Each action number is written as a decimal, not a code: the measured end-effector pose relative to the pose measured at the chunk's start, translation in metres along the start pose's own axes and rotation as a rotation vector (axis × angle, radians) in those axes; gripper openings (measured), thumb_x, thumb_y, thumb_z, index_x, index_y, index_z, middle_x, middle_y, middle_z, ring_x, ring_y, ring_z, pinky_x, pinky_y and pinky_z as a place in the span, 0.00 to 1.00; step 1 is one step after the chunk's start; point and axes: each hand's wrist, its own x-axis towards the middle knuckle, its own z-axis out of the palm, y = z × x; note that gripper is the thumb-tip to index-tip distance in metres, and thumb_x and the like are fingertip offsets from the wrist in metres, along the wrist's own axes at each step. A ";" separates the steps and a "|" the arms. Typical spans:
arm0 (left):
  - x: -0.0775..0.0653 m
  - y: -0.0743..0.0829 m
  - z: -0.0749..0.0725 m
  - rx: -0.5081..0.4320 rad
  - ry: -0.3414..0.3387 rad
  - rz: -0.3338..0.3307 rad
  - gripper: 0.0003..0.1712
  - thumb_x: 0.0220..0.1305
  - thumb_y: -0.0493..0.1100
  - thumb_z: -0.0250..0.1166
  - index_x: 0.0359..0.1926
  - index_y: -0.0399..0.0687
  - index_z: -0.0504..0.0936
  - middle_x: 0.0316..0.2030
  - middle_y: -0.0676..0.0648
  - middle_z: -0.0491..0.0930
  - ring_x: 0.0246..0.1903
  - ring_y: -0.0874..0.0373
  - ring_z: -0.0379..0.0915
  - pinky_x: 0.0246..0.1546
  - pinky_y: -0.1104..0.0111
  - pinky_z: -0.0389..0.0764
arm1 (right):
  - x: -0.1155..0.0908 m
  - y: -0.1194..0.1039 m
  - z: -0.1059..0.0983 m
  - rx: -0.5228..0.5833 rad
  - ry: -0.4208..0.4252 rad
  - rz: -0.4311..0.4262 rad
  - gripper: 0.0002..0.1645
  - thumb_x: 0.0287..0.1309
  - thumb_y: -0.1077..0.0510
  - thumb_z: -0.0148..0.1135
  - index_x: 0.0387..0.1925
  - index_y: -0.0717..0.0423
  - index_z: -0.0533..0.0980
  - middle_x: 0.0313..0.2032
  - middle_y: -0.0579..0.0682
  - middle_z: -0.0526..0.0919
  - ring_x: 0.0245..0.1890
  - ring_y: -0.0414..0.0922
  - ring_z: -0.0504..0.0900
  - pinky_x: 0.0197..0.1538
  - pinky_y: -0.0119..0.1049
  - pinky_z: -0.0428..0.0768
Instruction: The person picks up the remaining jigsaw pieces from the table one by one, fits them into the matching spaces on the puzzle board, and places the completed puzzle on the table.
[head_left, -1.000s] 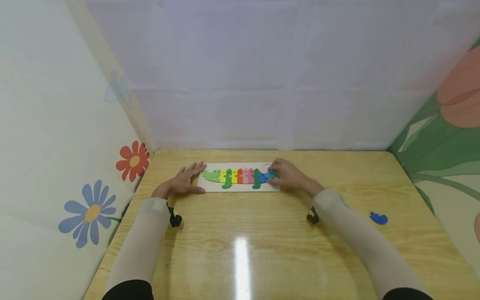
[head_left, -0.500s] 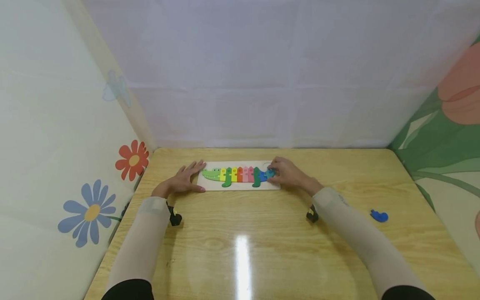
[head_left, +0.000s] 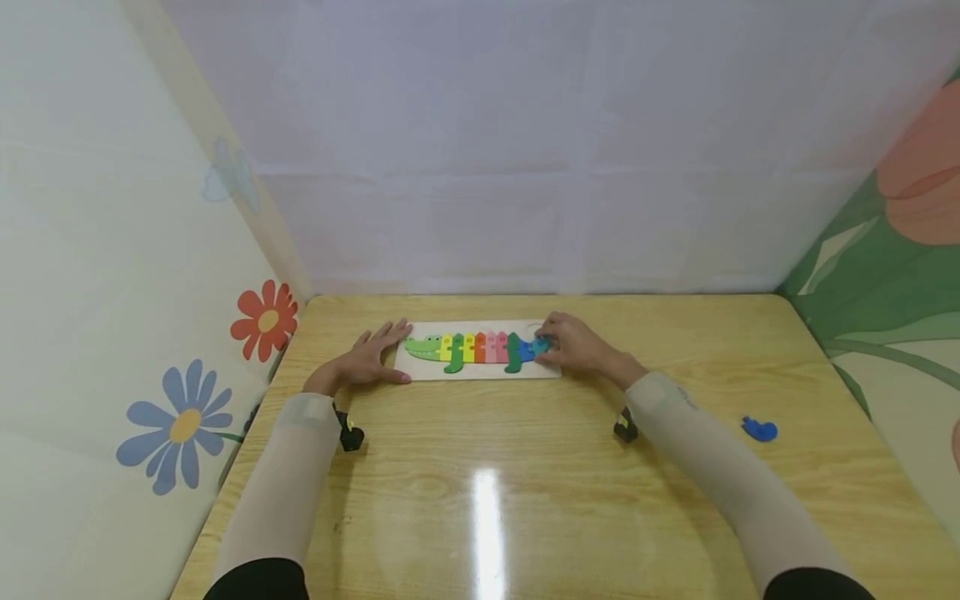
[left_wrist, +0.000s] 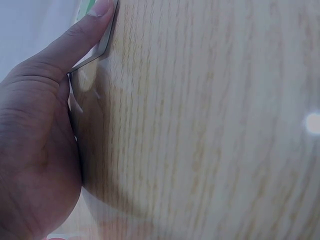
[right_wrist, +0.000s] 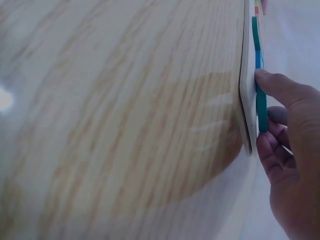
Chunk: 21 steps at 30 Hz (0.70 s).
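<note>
A white puzzle board [head_left: 480, 374] lies near the back of the table, bearing a crocodile of coloured pieces with a green head [head_left: 423, 349] at the left. My left hand [head_left: 362, 363] rests on the board's left end, fingers spread and thumb at its front corner. At the tail end, my right hand [head_left: 581, 346] pinches a teal puzzle piece [head_left: 540, 347] beside a blue piece [head_left: 527, 352]. In the right wrist view the teal piece [right_wrist: 262, 107] stands slightly above the board's face, thumb on one side and fingertips at its end. My right fingers partly cover it in the head view.
A loose blue curved puzzle piece [head_left: 761, 430] lies on the wooden table [head_left: 480, 517], right of my right forearm. A pale wall [head_left: 540, 167] rises behind the table. Flower-printed panels [head_left: 900, 317] stand along both sides. A small black device [head_left: 349, 435] hangs at each wrist.
The teal piece has turned slightly and now sits in line with the blue piece beside it. My right hand keeps its pinch, and my left hand stays on the board's end.
</note>
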 end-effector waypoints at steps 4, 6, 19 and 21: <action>0.000 0.000 0.000 -0.002 0.000 0.000 0.64 0.66 0.59 0.75 0.86 0.48 0.43 0.86 0.40 0.33 0.84 0.37 0.22 0.79 0.39 0.24 | 0.000 0.000 0.000 0.001 0.003 0.002 0.28 0.60 0.52 0.79 0.55 0.67 0.84 0.48 0.58 0.84 0.47 0.50 0.81 0.55 0.47 0.83; 0.001 -0.001 0.001 -0.007 0.000 0.003 0.64 0.66 0.60 0.75 0.86 0.47 0.43 0.86 0.40 0.33 0.84 0.37 0.22 0.79 0.39 0.24 | -0.001 -0.001 -0.001 0.001 0.003 0.001 0.28 0.60 0.52 0.79 0.55 0.67 0.84 0.48 0.58 0.84 0.46 0.50 0.81 0.54 0.47 0.83; 0.000 0.000 0.001 -0.014 0.014 0.025 0.63 0.66 0.58 0.75 0.86 0.45 0.44 0.85 0.37 0.34 0.83 0.35 0.22 0.78 0.37 0.24 | -0.003 -0.005 -0.003 -0.011 -0.005 -0.005 0.27 0.61 0.53 0.78 0.54 0.67 0.85 0.48 0.58 0.84 0.47 0.51 0.81 0.56 0.49 0.82; 0.000 0.000 0.001 -0.013 0.014 0.029 0.63 0.66 0.59 0.75 0.86 0.45 0.44 0.85 0.37 0.34 0.83 0.34 0.23 0.78 0.37 0.24 | -0.002 -0.005 -0.003 -0.007 -0.011 0.004 0.27 0.61 0.53 0.79 0.54 0.67 0.85 0.49 0.58 0.84 0.47 0.51 0.81 0.56 0.48 0.82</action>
